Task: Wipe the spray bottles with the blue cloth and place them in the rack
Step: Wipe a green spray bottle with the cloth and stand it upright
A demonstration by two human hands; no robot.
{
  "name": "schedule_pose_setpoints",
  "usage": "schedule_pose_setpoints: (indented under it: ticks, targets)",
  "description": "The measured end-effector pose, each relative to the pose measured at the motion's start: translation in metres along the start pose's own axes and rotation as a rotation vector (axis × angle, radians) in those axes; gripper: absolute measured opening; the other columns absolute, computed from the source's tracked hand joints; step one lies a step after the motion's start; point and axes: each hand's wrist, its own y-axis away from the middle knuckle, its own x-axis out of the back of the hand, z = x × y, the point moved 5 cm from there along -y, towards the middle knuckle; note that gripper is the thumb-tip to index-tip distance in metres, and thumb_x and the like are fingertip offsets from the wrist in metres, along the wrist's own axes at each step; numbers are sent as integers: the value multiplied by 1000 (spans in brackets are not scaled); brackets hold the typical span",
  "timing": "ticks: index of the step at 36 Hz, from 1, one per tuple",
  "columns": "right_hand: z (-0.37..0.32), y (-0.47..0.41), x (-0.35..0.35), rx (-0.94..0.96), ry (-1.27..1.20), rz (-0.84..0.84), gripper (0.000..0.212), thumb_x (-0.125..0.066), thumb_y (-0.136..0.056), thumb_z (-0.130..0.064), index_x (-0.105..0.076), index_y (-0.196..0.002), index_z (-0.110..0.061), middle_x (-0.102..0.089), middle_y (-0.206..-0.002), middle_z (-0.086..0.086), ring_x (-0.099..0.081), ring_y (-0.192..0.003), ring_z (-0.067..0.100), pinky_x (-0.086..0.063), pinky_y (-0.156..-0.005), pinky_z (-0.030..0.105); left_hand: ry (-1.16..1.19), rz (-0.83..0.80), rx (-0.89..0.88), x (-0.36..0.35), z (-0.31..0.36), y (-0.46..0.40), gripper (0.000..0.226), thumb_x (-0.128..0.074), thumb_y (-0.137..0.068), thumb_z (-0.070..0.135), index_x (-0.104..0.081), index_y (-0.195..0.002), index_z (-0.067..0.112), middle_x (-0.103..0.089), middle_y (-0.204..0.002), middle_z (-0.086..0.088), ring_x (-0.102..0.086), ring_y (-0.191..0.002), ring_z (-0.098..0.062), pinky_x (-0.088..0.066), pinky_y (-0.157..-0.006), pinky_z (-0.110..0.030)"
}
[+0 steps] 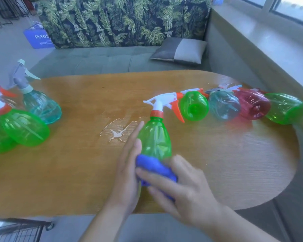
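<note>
A green spray bottle (pixel 155 137) with a white and orange trigger head stands tilted near the table's front middle. My left hand (pixel 128 172) lies along its left side with straight fingers, supporting it. My right hand (pixel 180 187) grips the blue cloth (pixel 154 169) and presses it against the bottle's lower part. Several more bottles lie on their sides at the right: green (pixel 194 106), teal (pixel 224 106), red (pixel 252 105), green (pixel 285 108). At the left stand a teal bottle (pixel 42 107) and two green ones (pixel 24 128). A dark wire rack (pixel 19 229) shows at the bottom left.
The wooden table (pixel 68 172) has a rounded right end and a small water puddle (pixel 118 133) left of the held bottle. Behind it is a grey bench with a cushion (pixel 180 50) and leaf-pattern backrest. A blue bag (pixel 38 38) sits on the floor far left.
</note>
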Motion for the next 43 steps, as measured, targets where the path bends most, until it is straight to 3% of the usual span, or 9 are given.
schedule_pose_setpoints:
  ticks: [5,11,14,20,24,30,34,39,43]
  targets:
    - [-5,-4,2,138,22,-17,29,-61,-104,-31,-73,-131,-29,-64,-97,7,-51,-77,20,-49,-65,27,36,-35,0,11,9,3,62,-64,-97,65,-57,-154,41,-51,-165,-2,-42,-157,-29,-25,-129,-62]
    - [29,-28,25,-287,-137,173,38,-48,-109,-37,-64,-141,-25,-53,-108,0,-54,-91,4,-45,-83,18,-53,-72,-37,-1,6,6,49,-54,-101,49,-63,-148,42,-56,-160,10,-44,-155,-17,-28,-129,-59]
    - [31,-23,19,-338,-156,142,40,-47,-109,-37,-65,-141,-21,-54,-108,1,-57,-90,7,-48,-82,21,-57,-90,-27,-3,2,7,49,-55,-101,49,-61,-150,42,-55,-162,7,-43,-157,-23,-27,-129,-61]
    - [2,-3,3,-37,-29,-5,34,-57,-106,-33,-67,-138,-27,-47,-103,0,-42,-83,10,-35,-75,15,-4,10,-26,4,3,6,45,-54,-105,41,-65,-147,37,-57,-158,14,-48,-152,-13,-30,-129,-54]
    - [-3,-3,1,100,1,-18,31,-61,-104,-32,-72,-133,-27,-55,-101,3,-48,-81,17,-41,-69,21,41,19,-13,8,6,4,46,-54,-103,49,-64,-147,41,-54,-162,4,-46,-155,-26,-29,-128,-61]
    - [23,-19,27,-215,-158,193,36,-50,-109,-33,-63,-141,-24,-51,-108,-1,-55,-94,4,-46,-84,18,-63,-37,-30,-1,3,7,51,-55,-100,52,-63,-149,39,-57,-160,8,-45,-155,-18,-27,-129,-59]
    - [37,-23,24,-359,-147,173,38,-48,-109,-36,-66,-139,-23,-54,-110,-4,-57,-90,4,-46,-80,17,-77,-123,-7,-4,0,9,50,-57,-101,50,-61,-150,43,-54,-163,6,-43,-156,-26,-29,-128,-62]
    - [24,-13,10,-228,-136,72,35,-51,-108,-36,-69,-137,-25,-53,-101,2,-52,-84,13,-53,-71,35,-82,-54,-1,1,-3,7,49,-55,-102,53,-63,-149,40,-57,-160,2,-45,-155,-27,-28,-128,-63]
    - [5,-11,4,-23,-54,14,30,-59,-105,-31,-75,-129,-24,-58,-96,6,-51,-79,20,-49,-66,31,-9,12,-3,5,0,4,47,-55,-102,47,-65,-147,37,-59,-158,2,-51,-151,-26,-36,-127,-57]
